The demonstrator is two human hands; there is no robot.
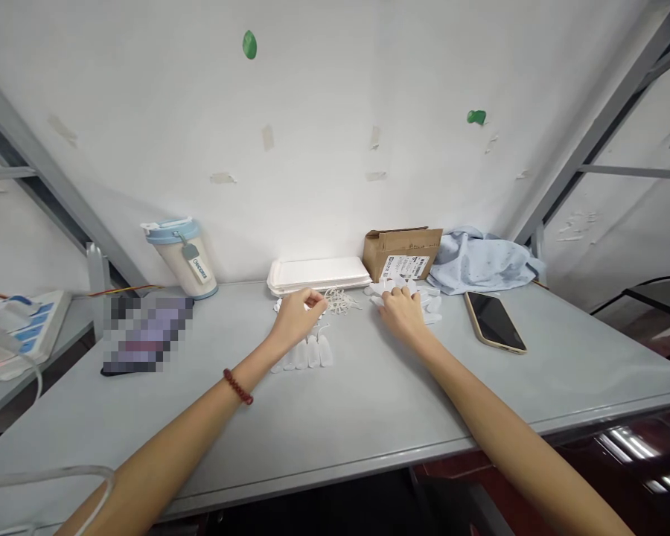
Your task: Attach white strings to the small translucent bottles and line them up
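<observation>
My left hand (300, 316) is over the desk with thumb and forefinger pinched together. What lies between them is too small to make out. Just right of its fingertips is a tangled heap of thin whitish string loops (340, 301). Below the hand, a row of several small translucent white pieces (313, 352) lies side by side, some with a thin string at the top. My right hand (403, 313) rests on a pile of similar translucent pieces (432, 304), fingers curled down into it. The fingertips are hidden, so any piece in their grip cannot be made out.
Behind the hands stand a stack of white trays (318, 274) and an opened cardboard box (402, 253). A pale blue cloth (474, 260) and a phone (494, 320) lie right. At left are a tumbler (182, 257), a blurred-out device (148, 335) and a power strip (33, 327).
</observation>
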